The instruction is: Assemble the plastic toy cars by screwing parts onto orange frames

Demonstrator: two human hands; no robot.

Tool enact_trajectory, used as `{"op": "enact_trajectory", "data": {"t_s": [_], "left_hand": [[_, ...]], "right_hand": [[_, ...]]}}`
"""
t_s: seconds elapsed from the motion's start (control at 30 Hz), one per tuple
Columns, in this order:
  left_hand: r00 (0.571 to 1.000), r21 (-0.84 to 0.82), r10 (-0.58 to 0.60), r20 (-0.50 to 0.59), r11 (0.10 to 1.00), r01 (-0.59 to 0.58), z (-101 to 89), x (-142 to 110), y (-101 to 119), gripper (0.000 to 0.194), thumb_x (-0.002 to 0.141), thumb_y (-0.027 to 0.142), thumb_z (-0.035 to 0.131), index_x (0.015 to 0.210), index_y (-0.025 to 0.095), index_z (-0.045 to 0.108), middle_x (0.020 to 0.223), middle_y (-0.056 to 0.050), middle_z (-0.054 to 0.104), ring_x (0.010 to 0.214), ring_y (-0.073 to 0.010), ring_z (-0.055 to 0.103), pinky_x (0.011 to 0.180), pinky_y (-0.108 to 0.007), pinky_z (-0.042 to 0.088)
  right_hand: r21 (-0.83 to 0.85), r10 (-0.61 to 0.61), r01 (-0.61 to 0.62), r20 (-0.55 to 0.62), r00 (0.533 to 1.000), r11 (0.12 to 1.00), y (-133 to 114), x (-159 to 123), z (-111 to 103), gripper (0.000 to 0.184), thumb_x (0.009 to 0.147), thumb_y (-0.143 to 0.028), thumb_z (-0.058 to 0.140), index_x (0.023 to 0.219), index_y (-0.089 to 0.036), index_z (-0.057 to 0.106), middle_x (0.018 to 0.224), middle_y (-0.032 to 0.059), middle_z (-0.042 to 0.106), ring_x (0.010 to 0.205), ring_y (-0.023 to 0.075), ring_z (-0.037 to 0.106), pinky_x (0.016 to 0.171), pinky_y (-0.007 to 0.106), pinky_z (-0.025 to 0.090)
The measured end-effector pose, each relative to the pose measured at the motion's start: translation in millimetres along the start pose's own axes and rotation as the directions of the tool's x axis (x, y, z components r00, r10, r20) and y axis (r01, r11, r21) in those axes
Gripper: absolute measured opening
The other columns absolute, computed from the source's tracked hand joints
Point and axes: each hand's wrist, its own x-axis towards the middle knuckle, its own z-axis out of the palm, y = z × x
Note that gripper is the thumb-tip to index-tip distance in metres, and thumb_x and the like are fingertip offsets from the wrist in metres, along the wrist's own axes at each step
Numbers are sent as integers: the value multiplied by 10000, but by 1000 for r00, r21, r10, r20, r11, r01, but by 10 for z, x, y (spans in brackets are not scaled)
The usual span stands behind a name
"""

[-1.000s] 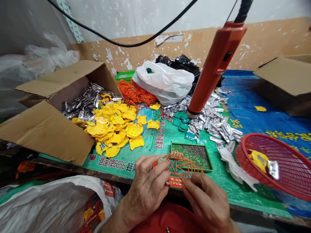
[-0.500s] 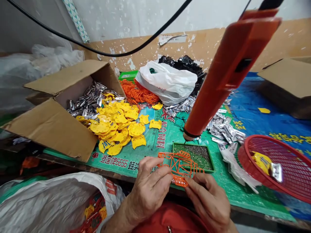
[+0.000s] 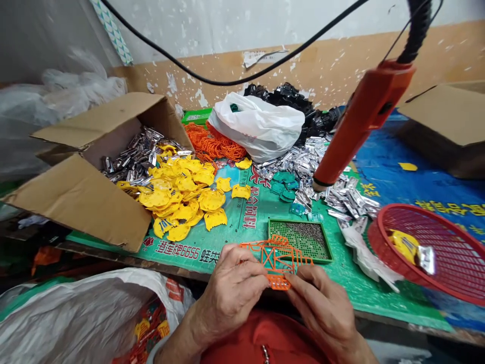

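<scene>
Between my two hands, above the table's front edge, is an orange plastic lattice frame (image 3: pixel 278 258) with thin crossed bars. My left hand (image 3: pixel 235 288) pinches its left side, fingers closed and hiding that edge. My right hand (image 3: pixel 322 303) grips the lower right part with thumb and fingertips. Just behind the frame lies a green perforated tray (image 3: pixel 273 230) with many small screws (image 3: pixel 305 235) in it. An orange-red electric screwdriver (image 3: pixel 352 121) hangs from its cable, tip pointing down, above silver parts and apart from my hands.
Yellow plastic parts (image 3: pixel 185 189) spill from an open cardboard box (image 3: pixel 83 202) at left. Silver parts (image 3: pixel 350 197) and teal parts (image 3: pixel 284 185) lie farther back, beside a white plastic bag (image 3: pixel 261 126). A red basket (image 3: pixel 450 263) stands right. An open sack (image 3: pixel 113 298) sits lower left.
The hanging screwdriver has swung away, up and to the right, from the screw tray. Both hands still hold the orange frame, which sits slightly farther left in view.
</scene>
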Motion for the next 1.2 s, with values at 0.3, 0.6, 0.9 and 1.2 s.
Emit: {"op": "enact_trajectory", "data": {"t_s": [0.3, 0.6, 0.9, 1.2], "left_hand": [[992, 43, 26, 122, 999, -32, 14, -36, -6, 205, 835, 29, 585, 1033, 83, 604, 951, -127, 666, 889, -206, 539, 780, -348, 527], [993, -43, -12, 119, 999, 17, -36, 1, 76, 128, 866, 46, 543, 925, 115, 633, 794, -74, 674, 753, -172, 557, 708, -323, 507], [983, 66, 17, 182, 997, -30, -92, 9, 79, 105, 880, 64, 544, 874, 114, 636, 749, -44, 643, 717, -156, 543, 786, -341, 484], [978, 56, -6, 210, 998, -6, -89, -17, 73, 147, 914, 92, 509, 875, 129, 646, 740, -32, 650, 687, -142, 518, 746, -318, 461]], "right_hand": [[30, 33, -31, -81, 996, 999, -20, -113, 14, 127, 885, -111, 545, 864, -115, 671, 716, 71, 630, 607, 108, 601, 540, 186, 484], [35, 47, -45, -61, 997, 998, -104, -50, -47, 172, 905, -136, 515, 843, -162, 673, 684, 50, 660, 572, 108, 629, 514, 195, 499], [133, 82, -76, -40, 996, 988, -96, -66, -35, 154, 893, -132, 531, 883, -152, 684, 694, 48, 648, 575, 107, 618, 502, 197, 500], [78, 43, -38, -52, 998, 996, -100, -71, -35, 173, 912, -149, 513, 860, -163, 677, 699, 55, 686, 609, 119, 658, 517, 204, 505]]}}
